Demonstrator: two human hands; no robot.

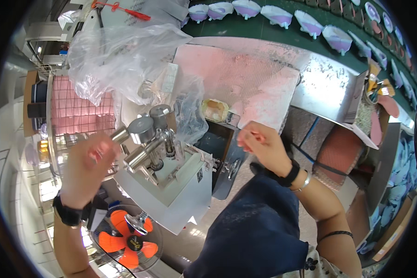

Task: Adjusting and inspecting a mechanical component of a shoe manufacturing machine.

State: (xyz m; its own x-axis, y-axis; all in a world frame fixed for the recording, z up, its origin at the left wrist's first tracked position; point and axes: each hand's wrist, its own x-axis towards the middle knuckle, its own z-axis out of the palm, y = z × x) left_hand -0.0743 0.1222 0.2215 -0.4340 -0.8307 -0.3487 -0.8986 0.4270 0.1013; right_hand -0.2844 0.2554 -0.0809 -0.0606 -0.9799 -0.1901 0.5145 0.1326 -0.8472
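My left hand (pixel 89 167) is raised at the left side of a white bench machine (pixel 171 190). It is smeared by motion, so its fingers are hard to read. Beside it, the machine carries two round metal heads, the nearer one (pixel 142 129) thick and shiny, and a metal cylinder (pixel 141 157). My right hand (pixel 266 147) hovers over the gap right of the machine, apart from it. Its fingers are curled in loosely, and I see nothing in them. A dark strap sits on each wrist.
Behind the machine lie clear plastic sheeting (pixel 120 60) and a pink-dusted board (pixel 236 76). Purple-and-white shoe parts (pixel 275 16) line a green conveyor (pixel 245 32). An orange-bladed fan (pixel 133 242) stands below left. To the right are a box with brushes (pixel 360 104) and a reddish stool (pixel 340 148).
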